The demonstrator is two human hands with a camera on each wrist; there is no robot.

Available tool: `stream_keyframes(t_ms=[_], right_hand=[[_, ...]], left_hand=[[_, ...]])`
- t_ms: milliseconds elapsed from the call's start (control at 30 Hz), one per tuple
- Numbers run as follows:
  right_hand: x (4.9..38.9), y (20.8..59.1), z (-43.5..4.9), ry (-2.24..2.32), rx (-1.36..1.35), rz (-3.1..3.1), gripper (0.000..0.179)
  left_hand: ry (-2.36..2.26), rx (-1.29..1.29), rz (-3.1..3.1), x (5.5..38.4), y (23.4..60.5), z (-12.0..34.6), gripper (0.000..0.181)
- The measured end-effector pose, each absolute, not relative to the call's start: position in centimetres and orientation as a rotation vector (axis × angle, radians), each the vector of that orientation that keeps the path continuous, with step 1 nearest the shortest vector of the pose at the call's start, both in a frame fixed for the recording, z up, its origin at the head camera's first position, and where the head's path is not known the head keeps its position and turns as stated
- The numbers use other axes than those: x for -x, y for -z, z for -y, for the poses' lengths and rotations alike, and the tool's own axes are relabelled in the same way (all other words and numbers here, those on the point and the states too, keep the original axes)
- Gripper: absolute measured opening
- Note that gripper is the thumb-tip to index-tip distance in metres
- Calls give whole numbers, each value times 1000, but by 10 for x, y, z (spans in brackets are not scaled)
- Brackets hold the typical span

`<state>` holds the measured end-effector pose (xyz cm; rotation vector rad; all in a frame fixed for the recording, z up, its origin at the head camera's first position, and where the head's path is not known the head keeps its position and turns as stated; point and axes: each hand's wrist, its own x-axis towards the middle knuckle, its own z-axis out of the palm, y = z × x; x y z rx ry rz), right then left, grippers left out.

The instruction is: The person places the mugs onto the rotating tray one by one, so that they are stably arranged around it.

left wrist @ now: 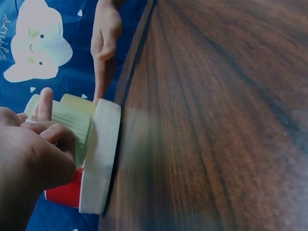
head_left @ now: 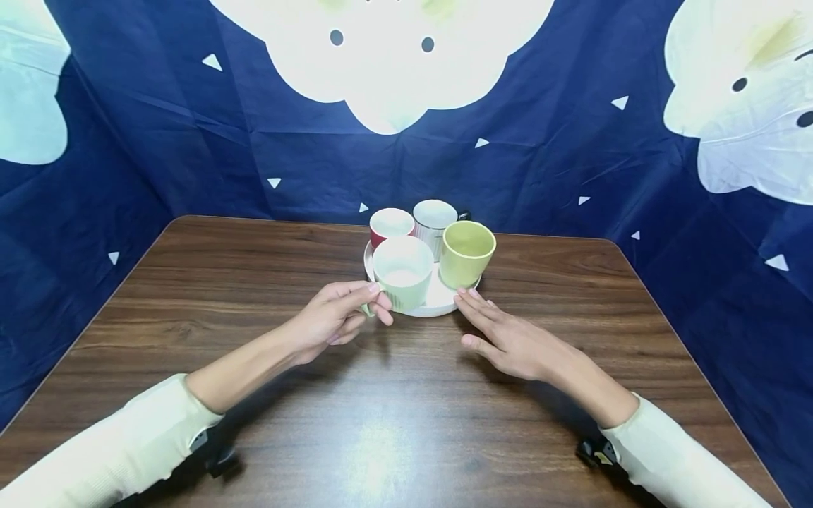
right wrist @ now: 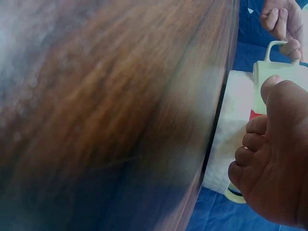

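Observation:
In the head view my left hand [head_left: 339,314] pinches the handle of a pale green mug [head_left: 406,289], which is upright at the front left of a round white tray [head_left: 438,300]. The right wrist view shows this handle [right wrist: 271,48] with fingers at it. My right hand [head_left: 514,342] lies with straight fingers at the tray's front right rim, fingertips just below a yellow-green mug [head_left: 466,264]. Whether they touch tray or mug, I cannot tell. Behind stand a red mug [head_left: 376,235], white inside, and a white mug [head_left: 435,217] with a dark handle.
The tray stands near the far edge of a brown wooden table [head_left: 254,282]. Beyond that edge hangs a dark blue cloth [head_left: 209,162] with white clouds and small triangles. Both forearms, in pale sleeves [head_left: 127,451], reach in from the front corners.

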<state>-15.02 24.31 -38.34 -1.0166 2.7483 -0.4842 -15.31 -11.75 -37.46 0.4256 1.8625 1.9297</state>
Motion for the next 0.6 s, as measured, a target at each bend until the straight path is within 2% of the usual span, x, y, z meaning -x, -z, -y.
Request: stream_keyframes(t_ms=[600], right_hand=[[150, 383, -241, 492, 1012, -2744, 72]], left_hand=[[-1932, -443, -1844, 172, 373, 106, 32]])
